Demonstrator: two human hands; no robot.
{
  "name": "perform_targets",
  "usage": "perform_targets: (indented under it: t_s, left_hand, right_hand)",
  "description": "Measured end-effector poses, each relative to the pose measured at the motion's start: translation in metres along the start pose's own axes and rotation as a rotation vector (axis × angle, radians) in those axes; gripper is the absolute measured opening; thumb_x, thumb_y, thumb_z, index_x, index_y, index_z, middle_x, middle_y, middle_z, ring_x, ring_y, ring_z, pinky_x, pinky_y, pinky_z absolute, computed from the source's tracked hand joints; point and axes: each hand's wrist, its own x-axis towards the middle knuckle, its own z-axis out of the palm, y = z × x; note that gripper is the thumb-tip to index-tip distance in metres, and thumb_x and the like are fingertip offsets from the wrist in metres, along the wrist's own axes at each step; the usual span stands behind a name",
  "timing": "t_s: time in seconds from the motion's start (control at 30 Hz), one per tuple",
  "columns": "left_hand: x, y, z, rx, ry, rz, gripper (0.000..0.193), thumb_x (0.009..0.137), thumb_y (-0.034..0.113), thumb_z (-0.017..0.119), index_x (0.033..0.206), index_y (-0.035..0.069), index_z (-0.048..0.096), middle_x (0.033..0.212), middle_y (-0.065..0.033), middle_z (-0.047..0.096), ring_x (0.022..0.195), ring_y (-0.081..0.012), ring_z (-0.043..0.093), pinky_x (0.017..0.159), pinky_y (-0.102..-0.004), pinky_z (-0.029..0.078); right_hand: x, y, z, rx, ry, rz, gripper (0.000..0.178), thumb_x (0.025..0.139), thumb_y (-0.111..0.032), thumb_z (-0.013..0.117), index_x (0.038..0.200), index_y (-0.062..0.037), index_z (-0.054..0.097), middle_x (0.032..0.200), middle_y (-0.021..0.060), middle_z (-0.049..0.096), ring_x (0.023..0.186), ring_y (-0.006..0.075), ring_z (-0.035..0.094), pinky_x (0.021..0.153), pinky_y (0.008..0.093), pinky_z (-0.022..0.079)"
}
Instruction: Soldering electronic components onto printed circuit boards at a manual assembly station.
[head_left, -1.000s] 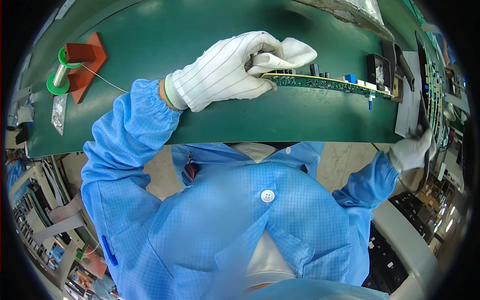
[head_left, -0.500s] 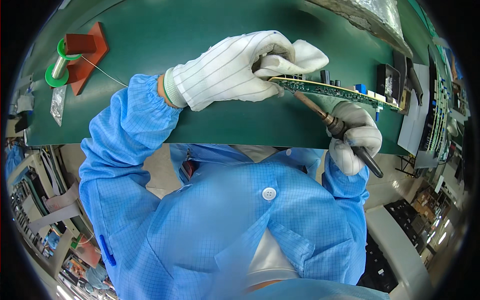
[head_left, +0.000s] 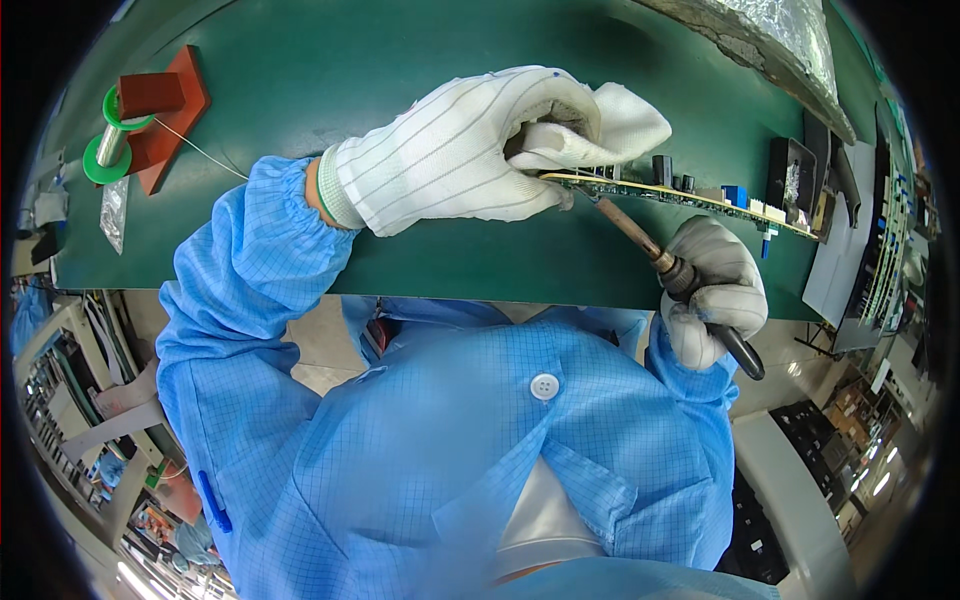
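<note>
My left hand (head_left: pixel 470 150), in a white striped glove, is closed on the left end of a circuit board (head_left: pixel 690 199). The board stands nearly edge-on, with black, blue and white components on its far side. A soldering iron (head_left: pixel 632 230) with a dark handle is gripped in my gloved right hand (head_left: pixel 728 275), below the board. Its tip points up and left to the board's near side, close to my left fingertips. Whether the tip touches the board, I cannot tell. Some of my left fingers are hidden behind the glove's loose folds.
On the green table (head_left: pixel 300 90), a spool of solder wire (head_left: pixel 112 146) sits at a red-brown stand (head_left: pixel 183 115), beside a small clear bag (head_left: pixel 114 215). At the right are a black box (head_left: pixel 790 175) and a row of boards (head_left: pixel 890 230). A silvery wrapped object (head_left: pixel 790 45) fills the far right corner.
The board has tipped more edge-on, so less of its near face shows. Both hands and the iron sit slightly lower in the picture, and both grips are unchanged.
</note>
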Motion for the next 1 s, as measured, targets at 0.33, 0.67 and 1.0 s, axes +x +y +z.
perform_targets:
  t_s: [0.33, 0.67, 1.0]
  left_hand:
    - [0.002, 0.001, 0.001, 0.030, 0.031, 0.049, 0.043, 0.067, 0.017, 0.075, 0.106, 0.010, 0.059, 0.097, -0.0107, 0.062, 0.090, -0.0328, 0.062, 0.078, -0.0384, 0.053]
    - [0.005, -0.002, 0.009, 0.054, 0.166, 0.147, 0.040, 0.065, 0.004, 0.075, 0.100, 0.009, 0.058, 0.090, -0.0079, 0.060, 0.074, -0.0281, 0.063, 0.066, -0.0339, 0.051]
    - [0.006, -0.002, 0.005, 0.055, 0.091, 0.094, 0.037, 0.069, 0.010, 0.077, 0.102, 0.008, 0.060, 0.090, -0.0079, 0.061, 0.079, -0.0266, 0.063, 0.071, -0.0334, 0.051]
  right_hand:
    - [-0.002, 0.004, -0.002, -0.028, -0.046, -0.038, 0.020, 0.080, -0.011, 0.066, 0.089, -0.0086, 0.048, 0.076, 0.0120, 0.050, 0.059, 0.0231, 0.050, 0.051, 0.0360, 0.043]
    - [0.001, -0.001, 0.000, -0.016, -0.011, 0.064, 0.023, 0.080, -0.017, 0.068, 0.091, -0.0103, 0.048, 0.076, 0.0118, 0.050, 0.060, 0.0246, 0.050, 0.055, 0.0383, 0.044]
    - [0.001, -0.001, 0.000, -0.036, -0.054, 0.046, 0.025, 0.077, -0.016, 0.066, 0.092, -0.0102, 0.047, 0.075, 0.0141, 0.051, 0.062, 0.0277, 0.052, 0.066, 0.0508, 0.050]
